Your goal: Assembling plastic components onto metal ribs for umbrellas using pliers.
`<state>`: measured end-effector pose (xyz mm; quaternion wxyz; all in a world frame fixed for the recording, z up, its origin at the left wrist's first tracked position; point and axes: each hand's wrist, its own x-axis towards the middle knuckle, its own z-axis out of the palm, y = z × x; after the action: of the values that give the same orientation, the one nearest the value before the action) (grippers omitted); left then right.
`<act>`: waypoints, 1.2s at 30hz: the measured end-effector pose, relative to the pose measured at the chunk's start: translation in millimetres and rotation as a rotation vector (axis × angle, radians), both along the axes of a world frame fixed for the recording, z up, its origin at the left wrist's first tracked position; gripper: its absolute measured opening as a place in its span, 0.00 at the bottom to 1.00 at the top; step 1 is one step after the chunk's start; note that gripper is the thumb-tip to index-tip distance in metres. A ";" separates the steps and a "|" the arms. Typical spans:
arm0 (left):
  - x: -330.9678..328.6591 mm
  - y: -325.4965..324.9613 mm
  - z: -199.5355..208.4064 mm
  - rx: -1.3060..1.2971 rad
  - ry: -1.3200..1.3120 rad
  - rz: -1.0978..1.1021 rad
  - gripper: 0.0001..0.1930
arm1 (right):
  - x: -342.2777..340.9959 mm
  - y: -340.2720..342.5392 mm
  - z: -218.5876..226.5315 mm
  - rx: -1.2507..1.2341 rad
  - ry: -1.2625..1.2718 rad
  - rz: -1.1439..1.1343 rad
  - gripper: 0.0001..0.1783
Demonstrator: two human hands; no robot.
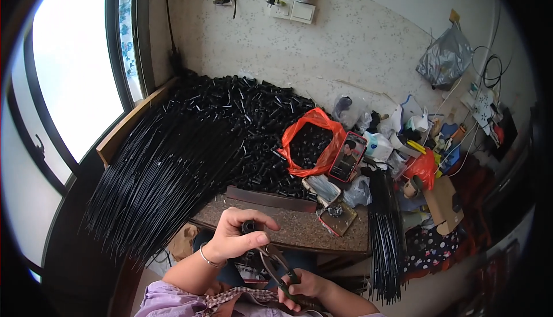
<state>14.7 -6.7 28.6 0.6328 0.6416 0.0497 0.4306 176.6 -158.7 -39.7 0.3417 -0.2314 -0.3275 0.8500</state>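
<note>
Over the near edge of the worktable, my left hand point(233, 237) is closed round a short black tube-like piece point(248, 226), whose round end shows between thumb and fingers. Just below and to the right, my right hand point(309, 286) grips a pair of pliers point(268, 265) by dark green handles. The pliers' head reaches up to my left thumb; whether the jaws touch the black piece is hidden. Beyond my hands lies a large heap of small black plastic parts point(253, 101). A wide bundle of long thin black rods point(150, 184) spreads across the left side.
A dark strip point(271, 199) edges the heap. An open red plastic bag point(292, 166) of black parts stands beside a phone point(348, 157). A small tray point(339, 219) sits at the table's right, near another rod bundle point(385, 242). Clutter and a cardboard box point(444, 204) lie farther right.
</note>
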 end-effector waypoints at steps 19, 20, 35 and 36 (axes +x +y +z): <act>4.1 9.1 -19.7 0.174 0.057 0.073 0.28 | 0.3 9.0 16.4 0.645 -1.086 -0.518 0.29; 2.2 9.6 -20.6 0.157 0.061 0.049 0.28 | 4.1 9.8 14.3 0.770 -1.312 -0.690 0.30; 1.1 3.7 -19.5 0.119 0.126 0.206 0.19 | 9.0 7.0 25.2 0.101 -0.289 -0.125 0.34; 1.6 3.3 -18.8 0.134 0.124 0.216 0.18 | 14.6 7.2 22.6 0.106 -0.279 -0.067 0.32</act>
<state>16.3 -3.5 9.7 0.5341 0.6988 0.1286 0.4582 191.1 -151.5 -17.1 0.3328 -0.3397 -0.4083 0.7792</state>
